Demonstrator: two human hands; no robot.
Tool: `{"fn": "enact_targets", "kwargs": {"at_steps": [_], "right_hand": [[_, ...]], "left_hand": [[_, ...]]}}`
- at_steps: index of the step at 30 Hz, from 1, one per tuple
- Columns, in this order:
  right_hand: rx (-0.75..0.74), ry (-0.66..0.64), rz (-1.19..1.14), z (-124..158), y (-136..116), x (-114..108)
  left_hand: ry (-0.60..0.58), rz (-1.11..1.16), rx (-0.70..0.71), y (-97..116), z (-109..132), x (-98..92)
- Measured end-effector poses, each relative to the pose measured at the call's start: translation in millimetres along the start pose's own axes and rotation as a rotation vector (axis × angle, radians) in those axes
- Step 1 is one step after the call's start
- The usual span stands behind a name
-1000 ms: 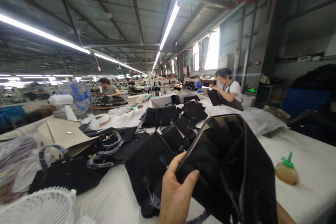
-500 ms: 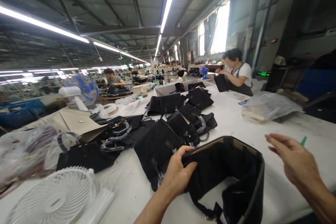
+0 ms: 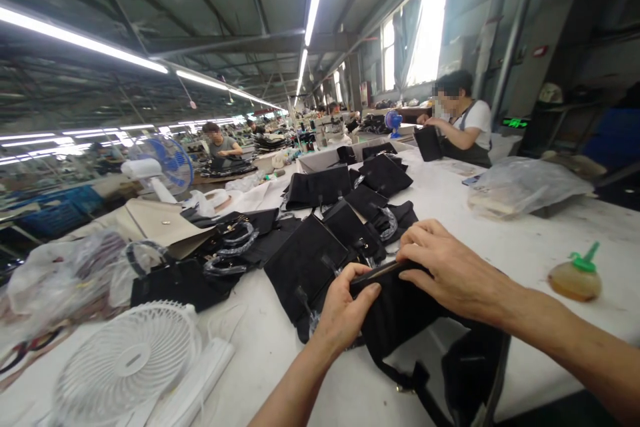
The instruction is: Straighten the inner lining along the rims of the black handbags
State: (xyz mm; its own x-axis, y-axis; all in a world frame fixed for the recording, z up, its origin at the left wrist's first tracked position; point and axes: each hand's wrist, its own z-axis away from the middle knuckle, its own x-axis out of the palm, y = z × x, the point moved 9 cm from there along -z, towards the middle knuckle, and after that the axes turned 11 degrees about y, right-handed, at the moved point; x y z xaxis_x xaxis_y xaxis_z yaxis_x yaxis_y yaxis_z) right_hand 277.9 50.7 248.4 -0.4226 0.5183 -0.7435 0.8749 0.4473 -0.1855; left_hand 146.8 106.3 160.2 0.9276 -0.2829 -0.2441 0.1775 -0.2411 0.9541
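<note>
A black bag (image 3: pixel 400 320) lies on the white table (image 3: pixel 280 353) right in front of me. My left hand (image 3: pixel 345 310) pinches its near left rim, thumb on top. My right hand (image 3: pixel 445 267) lies over the bag's top edge with its fingers curled onto the rim. The bag's dark strap (image 3: pixel 415 387) trails toward the table's near edge. Just beyond my hands lie several black bag pieces (image 3: pixel 310 267).
A white fan (image 3: pixel 125 363) lies at the near left, a blue fan (image 3: pixel 165 170) stands farther back. A glue bottle with a green cap (image 3: pixel 575 277) sits at the right, a plastic bag (image 3: pixel 520 187) beyond it. A person (image 3: pixel 463 123) works at the table's far end.
The bag has come down from in front of my face onto the table. My right hand, open in the air half a second ago, has moved left onto the bag's top edge.
</note>
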Motion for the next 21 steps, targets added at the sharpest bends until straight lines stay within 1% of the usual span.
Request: {"fn": "enact_targets", "kwargs": {"at_steps": [4,8,16,21], "right_hand": [[0.014,-0.042,-0.011,-3.8,0.5,10.5],[0.039,-0.069,-0.044,-5.8,-3.1,13.8],[0.069,-0.027,0.0,-12.0,-3.6,15.6],[0.074,0.0,0.033,-11.0,-0.7,16.9]], "left_hand": [[0.011,-0.006,0.012,0.2,1.0,-1.4],[0.019,-0.023,0.025,1.2,0.1,-2.1],[-0.005,-0.003,0.024,0.0,1.8,2.1],[0.01,-0.003,0.017,-1.0,2.3,0.8]]}}
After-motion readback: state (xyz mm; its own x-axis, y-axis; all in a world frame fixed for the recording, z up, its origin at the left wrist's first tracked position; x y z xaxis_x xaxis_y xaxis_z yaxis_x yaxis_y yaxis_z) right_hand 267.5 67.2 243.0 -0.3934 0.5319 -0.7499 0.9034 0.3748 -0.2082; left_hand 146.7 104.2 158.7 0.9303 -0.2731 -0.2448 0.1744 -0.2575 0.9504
